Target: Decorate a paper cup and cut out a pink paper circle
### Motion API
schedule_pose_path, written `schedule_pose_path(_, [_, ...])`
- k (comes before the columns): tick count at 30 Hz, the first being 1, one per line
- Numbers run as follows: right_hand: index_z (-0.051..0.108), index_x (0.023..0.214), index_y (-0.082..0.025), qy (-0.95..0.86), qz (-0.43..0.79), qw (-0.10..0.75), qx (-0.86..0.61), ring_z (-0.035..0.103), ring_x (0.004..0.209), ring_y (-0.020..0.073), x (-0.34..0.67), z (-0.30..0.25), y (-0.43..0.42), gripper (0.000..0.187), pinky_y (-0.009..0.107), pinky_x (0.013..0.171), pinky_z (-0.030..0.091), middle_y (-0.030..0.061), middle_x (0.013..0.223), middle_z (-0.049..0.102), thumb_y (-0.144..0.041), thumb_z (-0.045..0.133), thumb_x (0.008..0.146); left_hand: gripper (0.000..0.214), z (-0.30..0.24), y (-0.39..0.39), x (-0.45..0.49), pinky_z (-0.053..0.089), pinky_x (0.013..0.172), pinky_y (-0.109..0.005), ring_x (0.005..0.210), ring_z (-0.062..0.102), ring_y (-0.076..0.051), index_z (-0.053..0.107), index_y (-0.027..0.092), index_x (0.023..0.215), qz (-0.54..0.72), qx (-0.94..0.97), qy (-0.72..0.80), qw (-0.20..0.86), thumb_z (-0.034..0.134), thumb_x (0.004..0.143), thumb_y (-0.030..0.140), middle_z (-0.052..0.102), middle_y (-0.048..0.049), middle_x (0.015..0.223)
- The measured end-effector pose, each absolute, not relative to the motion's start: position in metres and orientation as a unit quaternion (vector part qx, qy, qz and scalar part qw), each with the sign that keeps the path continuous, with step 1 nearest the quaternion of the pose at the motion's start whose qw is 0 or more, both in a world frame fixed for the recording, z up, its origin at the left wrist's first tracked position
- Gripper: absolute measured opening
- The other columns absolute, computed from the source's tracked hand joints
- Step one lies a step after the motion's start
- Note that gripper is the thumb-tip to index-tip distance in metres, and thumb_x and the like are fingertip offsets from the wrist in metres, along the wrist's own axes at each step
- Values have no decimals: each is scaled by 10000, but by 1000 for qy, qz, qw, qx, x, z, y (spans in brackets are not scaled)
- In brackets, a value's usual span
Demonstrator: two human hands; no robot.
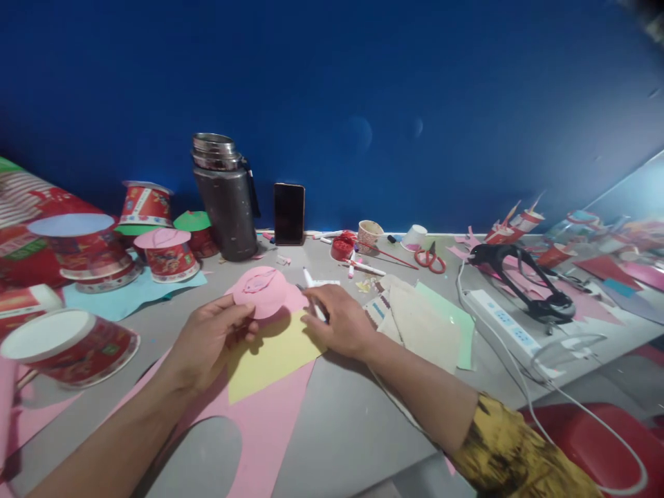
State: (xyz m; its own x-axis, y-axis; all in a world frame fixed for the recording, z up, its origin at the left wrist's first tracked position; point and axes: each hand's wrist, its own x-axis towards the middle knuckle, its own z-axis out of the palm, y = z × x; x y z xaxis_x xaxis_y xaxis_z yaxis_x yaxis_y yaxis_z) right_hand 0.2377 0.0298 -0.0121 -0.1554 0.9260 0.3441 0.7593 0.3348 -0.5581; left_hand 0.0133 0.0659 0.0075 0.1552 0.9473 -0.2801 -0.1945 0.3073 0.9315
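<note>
A round pink paper disc [270, 287] with a raised or cut oval outline near its top is pinched between the thumb and fingers of my left hand [228, 325]. My right hand [337, 318] is closed around a white marker [308, 278], just right of the disc. Its palm side and part of the marker are hidden. Beneath both hands lies a yellow paper sheet [274, 356] on top of a larger pink sheet [274, 429] with a round hole cut out of it.
Decorated red paper cups [169, 261] and a dark flask [228, 207] stand at the left. A phone [289, 214] leans against the blue wall. Red-handled scissors [429, 259], a cloth pouch [420, 321], a power strip [503, 325] and a black strap frame [523, 280] lie to the right.
</note>
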Motion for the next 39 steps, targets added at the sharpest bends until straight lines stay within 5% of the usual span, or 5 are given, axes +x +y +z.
schedule_pose_path(11, [777, 1121, -247, -630, 9, 136, -765, 647, 1160, 310, 287, 4, 50, 282, 384, 895, 500, 107, 1210, 759, -197, 566, 941, 262, 0, 65, 13, 388, 493, -190, 547, 516, -97, 667, 170, 671, 421, 438, 487, 628, 850, 579, 333, 595, 17, 603])
schedule_pose_path(15, [796, 975, -204, -669, 21, 267, -693, 639, 1065, 293, 276, 2, 44, 190, 397, 908, 486, 121, 1113, 760, -251, 617, 937, 206, 4, 57, 15, 311, 501, -204, 549, 430, -90, 689, 164, 670, 414, 489, 481, 598, 796, 685, 339, 530, 21, 585])
schedule_pose_path(22, [715, 1036, -184, -560, 513, 424, -493, 497, 557, 112, 234, -11, 27, 422, 238, 529, 373, -50, 662, 604, -458, 854, 747, 166, 5, 45, 23, 239, 511, -236, 561, 327, -97, 727, 173, 696, 400, 486, 477, 613, 790, 718, 325, 440, 45, 573])
schedule_pose_path(27, [678, 737, -172, -547, 509, 443, -496, 473, 569, 99, 228, -9, 22, 296, 233, 530, 336, -15, 670, 642, -433, 812, 778, 196, 5, 43, 24, 250, 519, -242, 568, 346, -104, 671, 178, 649, 374, 503, 465, 625, 790, 711, 321, 456, 42, 572])
schedule_pose_path(39, [632, 768, -190, -502, 568, 465, -458, 400, 465, 83, 230, -11, 22, 488, 227, 484, 289, -62, 525, 527, -646, 805, 774, 295, 2, 46, 20, 243, 517, -236, 550, 372, -99, 664, 180, 636, 360, 483, 435, 669, 845, 729, 395, 506, 26, 573])
